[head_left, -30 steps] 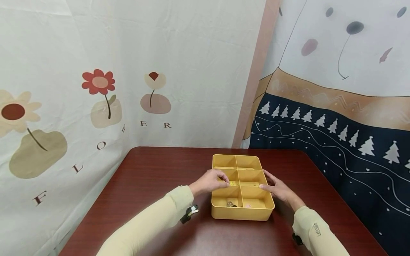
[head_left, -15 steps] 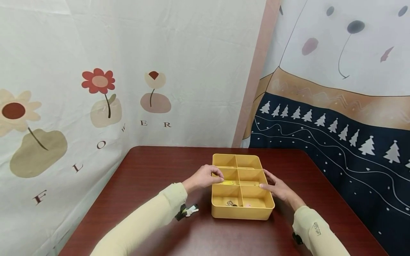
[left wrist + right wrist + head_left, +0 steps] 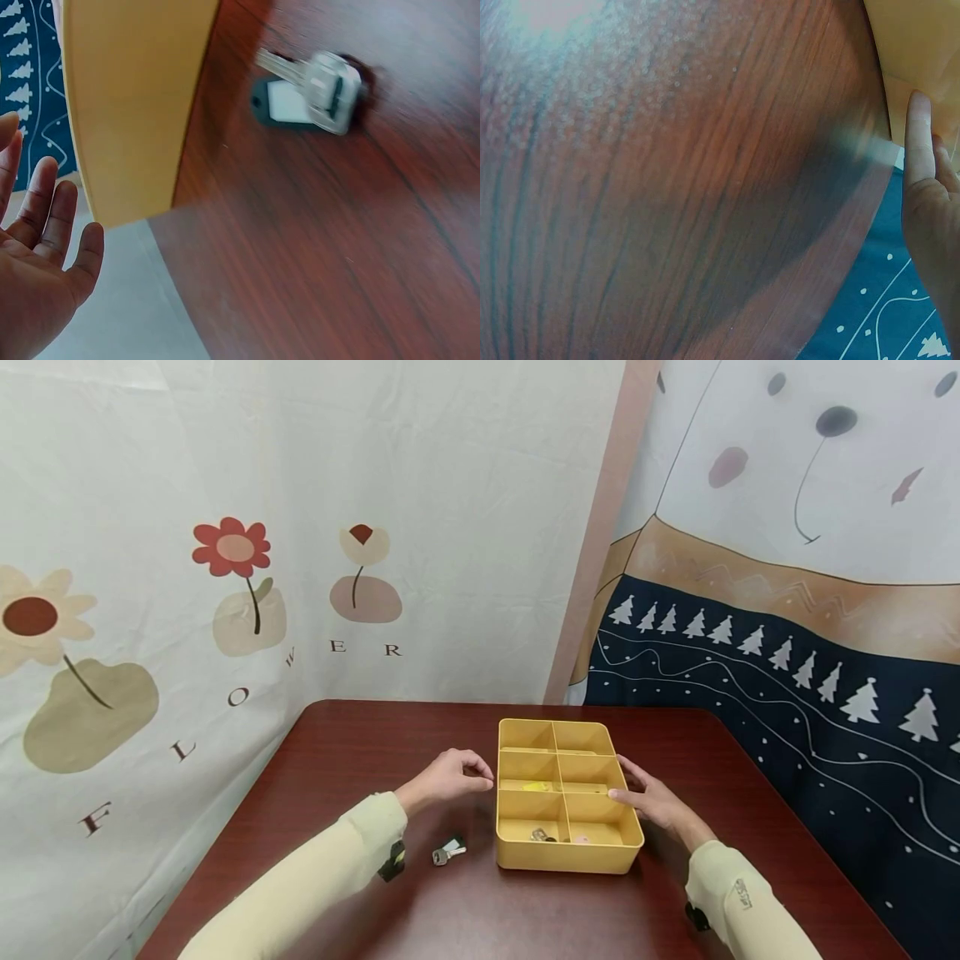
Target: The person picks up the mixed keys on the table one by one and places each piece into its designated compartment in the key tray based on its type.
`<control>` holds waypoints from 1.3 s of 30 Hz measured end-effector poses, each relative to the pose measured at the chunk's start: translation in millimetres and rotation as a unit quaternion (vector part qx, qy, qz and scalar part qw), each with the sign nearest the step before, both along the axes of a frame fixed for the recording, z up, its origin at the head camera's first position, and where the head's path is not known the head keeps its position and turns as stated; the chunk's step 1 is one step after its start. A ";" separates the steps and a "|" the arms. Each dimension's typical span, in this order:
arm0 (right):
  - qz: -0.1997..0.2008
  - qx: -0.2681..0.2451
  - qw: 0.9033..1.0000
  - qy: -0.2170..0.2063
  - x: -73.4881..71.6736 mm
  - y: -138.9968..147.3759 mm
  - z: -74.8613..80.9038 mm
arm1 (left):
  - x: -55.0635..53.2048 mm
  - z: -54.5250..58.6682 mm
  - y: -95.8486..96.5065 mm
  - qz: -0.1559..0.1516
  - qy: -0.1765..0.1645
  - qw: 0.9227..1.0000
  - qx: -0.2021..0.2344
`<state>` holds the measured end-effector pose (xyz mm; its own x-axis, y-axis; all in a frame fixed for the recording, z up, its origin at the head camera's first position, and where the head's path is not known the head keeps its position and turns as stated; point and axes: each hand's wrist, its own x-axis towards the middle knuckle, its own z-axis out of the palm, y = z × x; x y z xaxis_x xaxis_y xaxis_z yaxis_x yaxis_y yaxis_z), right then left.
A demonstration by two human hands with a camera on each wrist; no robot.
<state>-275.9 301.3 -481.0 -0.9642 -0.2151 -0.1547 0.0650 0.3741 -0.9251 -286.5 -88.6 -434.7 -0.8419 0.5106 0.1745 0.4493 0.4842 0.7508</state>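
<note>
A yellow divided storage box (image 3: 570, 858) stands on the table, its compartments facing up. Just off its left wall is my left hand (image 3: 450, 777), fingers loosely bent, holding nothing; the left wrist view shows the fingers apart beside the wall. My right hand (image 3: 660, 806) holds the box's right side, thumb over the rim and fingers along the outer wall. A small bright yellow item (image 3: 536, 786) lies in the middle left compartment. The front left one has a small metallic item (image 3: 540, 835), the front right a pink item (image 3: 582, 839); their kinds are too small to tell.
A key (image 3: 289, 69) with a dark tag (image 3: 285, 103) lies on the dark red wooden table (image 3: 360, 760), left of the box. Printed cloths (image 3: 465, 527) hang behind the table and along its sides.
My left hand has moved left out of the middle left compartment to beside the box. The yellow item there and the key on the table are now uncovered. My right hand stays put.
</note>
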 end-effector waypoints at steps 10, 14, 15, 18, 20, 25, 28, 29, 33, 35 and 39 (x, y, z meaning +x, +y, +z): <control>-0.003 -0.014 1.000 -0.006 1.8 0.1 0.9 | 8.1 -13.7 -36.3 -0.017 -0.018 1.000 -0.019; -0.001 -0.012 1.000 -0.005 2.6 -1.1 2.0 | 11.5 -20.6 -50.2 -0.029 -0.037 0.998 -0.034; -0.001 -0.011 1.000 -0.005 2.8 -1.3 2.1 | 12.6 -22.5 -53.3 -0.034 -0.041 0.998 -0.039; 0.000 -0.004 1.000 -0.005 3.2 -1.0 2.1 | 16.3 -28.1 -61.7 -0.049 -0.059 0.996 -0.042; -0.005 -0.002 1.000 -0.006 3.3 -0.5 1.5 | 19.2 -32.0 -66.3 -0.059 -0.068 0.995 -0.041; -0.006 -0.006 1.000 -0.008 2.7 0.1 0.2 | 27.0 -40.2 -74.7 -0.077 -0.080 0.993 -0.037; -0.002 -0.006 1.000 -0.006 2.7 -0.2 0.1 | 31.0 -45.3 -77.3 -0.083 -0.091 0.992 -0.038; -0.004 -0.006 1.000 -0.007 2.7 -0.3 0.2 | 32.0 -47.0 -77.9 -0.084 -0.094 0.991 -0.038; -0.004 -0.008 1.000 -0.004 2.8 -0.2 0.7 | 35.3 -53.0 -79.3 -0.097 -0.088 0.991 -0.031; -0.003 -0.009 1.000 -0.002 2.7 -0.1 0.8 | 36.2 -56.1 -79.8 -0.101 -0.077 0.992 -0.030; -0.002 -0.010 1.000 -0.001 2.8 0.1 0.6 | 37.4 -61.9 -80.4 -0.104 -0.053 0.993 -0.033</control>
<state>-273.1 301.5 -480.5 -0.9646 -0.2144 -0.1534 0.0690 0.3561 -0.9319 -249.1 -168.9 -496.7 -0.7290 0.6825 0.0516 0.4649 0.4384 0.7692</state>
